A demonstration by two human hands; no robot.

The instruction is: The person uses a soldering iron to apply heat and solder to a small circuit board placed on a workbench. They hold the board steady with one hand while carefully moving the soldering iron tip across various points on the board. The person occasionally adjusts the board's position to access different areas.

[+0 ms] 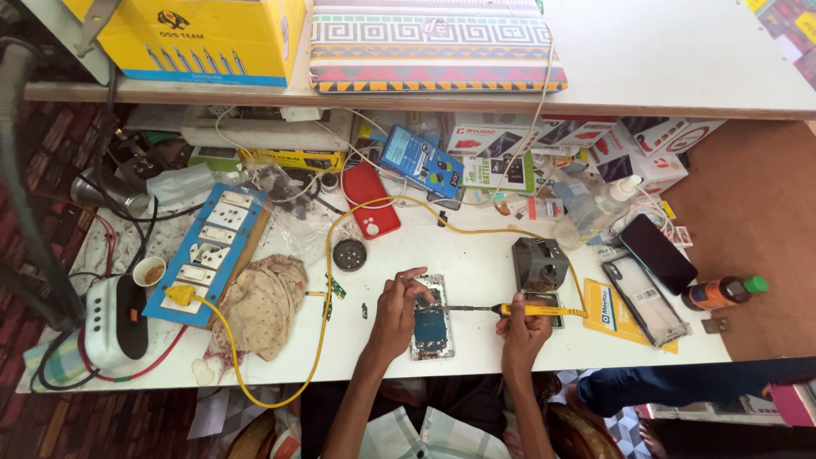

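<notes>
— Where's the phone (432,319)?

— Flat on the white bench (476,255), near its front edge, right in front of the person. Its back is off and the blue board and battery are bare, so the opening-up is done. Nothing looks closed again yet.

— And the hands?

— The left hand (396,313) rests on the phone's left edge, fingers curled over the top corner, pinning it down. The right hand (522,330) is wrapped round a yellow-handled iron (518,310), its thin tip lying level and pointing at the phone's right side.

— Touching the board?

— From here I can't quite tell; the tip seems to reach the edge, but it's too small to be sure. So I'd judge the work on the board is in the middle: case open, tool at the phone, reassembly still ahead.

— What's around it?

— The iron's yellow cord (327,255) loops back across the bench and down to a blue socket board (208,246) on the left. Just behind the right hand sits a grey stand (539,262). A crumpled rag (262,302) lies left of the phone, a small round black tin (349,254) behind it, and a red phone (371,200) further back. Off to the right are a clear case (644,297), a dark phone (659,253) and a brown bottle (721,293) with a green cap. Boxes crowd the back under the shelf.
</notes>
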